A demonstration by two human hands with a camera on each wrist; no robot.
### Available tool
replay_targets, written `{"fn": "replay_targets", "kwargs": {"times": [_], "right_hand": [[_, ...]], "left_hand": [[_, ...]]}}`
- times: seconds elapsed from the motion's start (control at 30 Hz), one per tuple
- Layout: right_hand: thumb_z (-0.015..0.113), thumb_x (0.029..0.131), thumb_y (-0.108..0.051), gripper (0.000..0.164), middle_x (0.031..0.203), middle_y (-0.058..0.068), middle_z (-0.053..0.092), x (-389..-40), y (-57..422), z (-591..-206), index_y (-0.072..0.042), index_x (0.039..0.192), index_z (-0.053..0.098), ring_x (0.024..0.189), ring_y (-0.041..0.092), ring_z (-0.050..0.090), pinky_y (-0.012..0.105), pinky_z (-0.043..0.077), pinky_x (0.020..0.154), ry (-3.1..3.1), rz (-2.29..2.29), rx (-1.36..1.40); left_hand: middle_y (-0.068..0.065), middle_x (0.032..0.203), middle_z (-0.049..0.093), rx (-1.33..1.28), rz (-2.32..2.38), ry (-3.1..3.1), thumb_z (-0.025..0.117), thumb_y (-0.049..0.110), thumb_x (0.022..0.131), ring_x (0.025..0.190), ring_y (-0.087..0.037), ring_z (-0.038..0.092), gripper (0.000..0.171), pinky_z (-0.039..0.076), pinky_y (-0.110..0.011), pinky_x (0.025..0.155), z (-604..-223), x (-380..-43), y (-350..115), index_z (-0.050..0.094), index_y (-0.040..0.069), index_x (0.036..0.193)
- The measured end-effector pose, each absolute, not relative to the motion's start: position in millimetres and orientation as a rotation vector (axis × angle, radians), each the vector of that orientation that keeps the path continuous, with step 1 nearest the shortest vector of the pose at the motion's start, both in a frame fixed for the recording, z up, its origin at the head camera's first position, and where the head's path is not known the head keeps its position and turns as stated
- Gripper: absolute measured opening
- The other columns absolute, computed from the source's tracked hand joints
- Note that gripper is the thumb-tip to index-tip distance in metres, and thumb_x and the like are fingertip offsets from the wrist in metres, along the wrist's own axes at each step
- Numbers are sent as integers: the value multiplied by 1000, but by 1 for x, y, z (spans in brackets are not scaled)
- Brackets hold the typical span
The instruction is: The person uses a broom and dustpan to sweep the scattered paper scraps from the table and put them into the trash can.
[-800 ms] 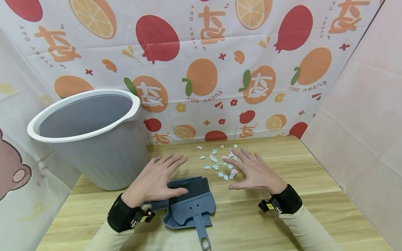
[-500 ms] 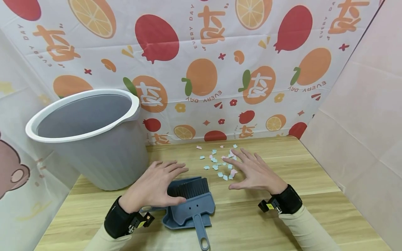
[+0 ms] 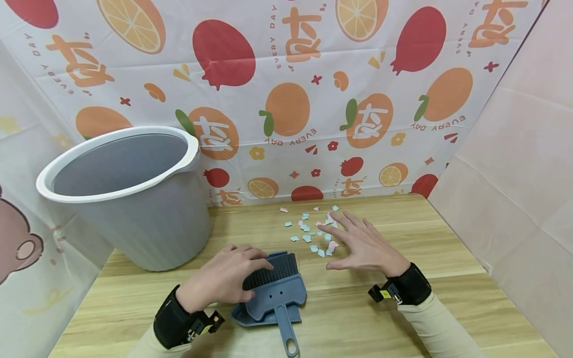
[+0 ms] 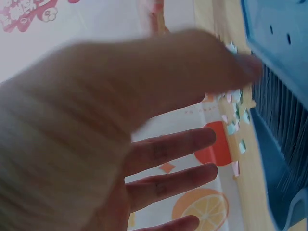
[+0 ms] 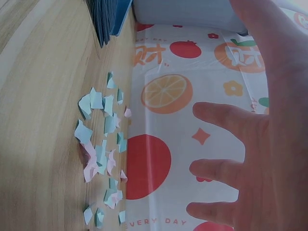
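A grey-blue hand brush (image 3: 268, 298) lies bristles-away on top of a matching dustpan (image 3: 242, 317), its looped handle toward me. My left hand (image 3: 221, 278) hovers at the left of the pair, thumb and fingers spread apart over the dustpan's handle side, which it hides. In the left wrist view the fingers are extended, with the blurred thumb overlapping the bristles (image 4: 279, 106). Small light-blue and pink paper scraps (image 3: 307, 238) are scattered on the table beyond the brush. My right hand (image 3: 364, 246) is held with spread fingers beside and partly over these scraps, gripping nothing.
A large grey bin (image 3: 179, 228) with a white rim stands at the back left, close behind my left hand. A fruit-printed cloth (image 3: 286, 149) hangs along the wooden table's (image 3: 358, 323) back edge. A pale wall covering (image 3: 506, 199) borders the right side.
My left hand has lowered and come nearer toward the dustpan's handle side, its fingers bending more. The right hand, the brush and the scraps have stayed in place.
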State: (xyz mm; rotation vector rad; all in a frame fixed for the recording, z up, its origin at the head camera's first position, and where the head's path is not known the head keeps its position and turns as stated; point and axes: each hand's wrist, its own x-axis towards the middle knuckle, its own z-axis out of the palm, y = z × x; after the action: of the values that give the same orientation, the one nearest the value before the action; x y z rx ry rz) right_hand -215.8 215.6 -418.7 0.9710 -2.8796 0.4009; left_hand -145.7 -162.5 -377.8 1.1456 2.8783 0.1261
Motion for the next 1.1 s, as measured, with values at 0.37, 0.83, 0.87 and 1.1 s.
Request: {"fn": "replay_targets", "kwargs": {"times": [0.37,0.83,0.87,1.1], "right_hand": [[73,85,-86,99,181,18,41,-215,216,-415,-36,168,52,163,60,40,92,32,119,-2889,410,970],[67,86,-91,100,181,19,41,-217,216,-416,-35,168,52,162,62,41,92,32,118,-2881,417,985],[67,86,-91,100,181,19,41,-217,216,-415,-35,168,52,162,62,41,92,32,118,-2884,418,984],[72,86,-85,98,182,18,40,-216,216,-416,-36,169,51,163,60,40,92,32,119,-2888,412,977]], "left_hand": [[-3,167,61,1117,108,2734,101,13,78,151,-35,61,81,57,-62,107,-385,-139,-149,70,32,150],[0,171,56,1122,-4,2728,103,9,77,150,-33,60,96,58,-61,108,-399,-139,-138,62,37,159],[0,171,56,1122,-7,2728,103,8,77,150,-33,60,96,58,-61,108,-400,-139,-138,61,37,159],[3,170,58,1107,-3,2690,99,5,80,152,-29,58,95,57,-56,105,-402,-140,-135,62,43,158]]}}
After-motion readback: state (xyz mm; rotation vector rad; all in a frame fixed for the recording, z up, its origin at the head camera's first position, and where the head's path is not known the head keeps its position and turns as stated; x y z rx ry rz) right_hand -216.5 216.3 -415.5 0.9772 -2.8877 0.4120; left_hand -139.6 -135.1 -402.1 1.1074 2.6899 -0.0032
